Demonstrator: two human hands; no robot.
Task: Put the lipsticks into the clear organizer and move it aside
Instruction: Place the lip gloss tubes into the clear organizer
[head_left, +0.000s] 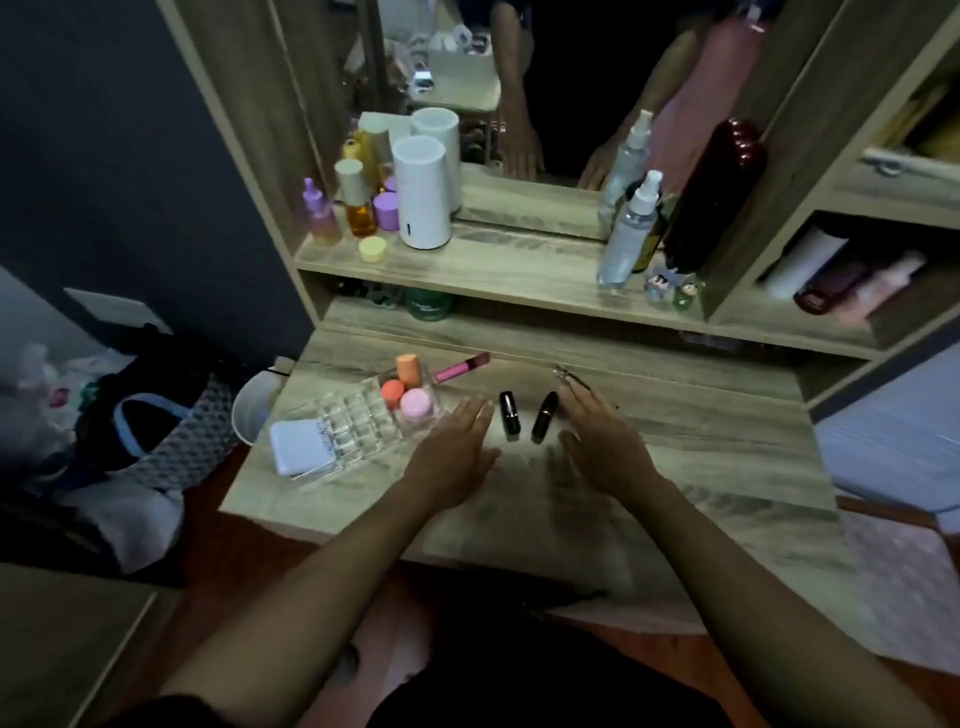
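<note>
Both forearms reach forward over the wood-grain vanity desk (675, 467), and the left hand (457, 457) and right hand (605, 447) lie flat with fingers stretched out, palms down, grasping nothing. Between them lie two black lipsticks (510, 413) side by side, just off the fingertips of each hand (the right-hand one tilted). Just left of the left hand sits the clear organizer (358, 415), holding orange and pink makeup sponges (408, 387) at its far end and a white compact (300, 447) at its near end. A pink lip gloss tube (462, 367) lies beyond the left hand, past the organizer. Farther ahead, a shelf (519, 275) carries bottles, a white cylinder (422, 193) and spray bottles below a mirror (545, 93). No writing is legible.
</note>
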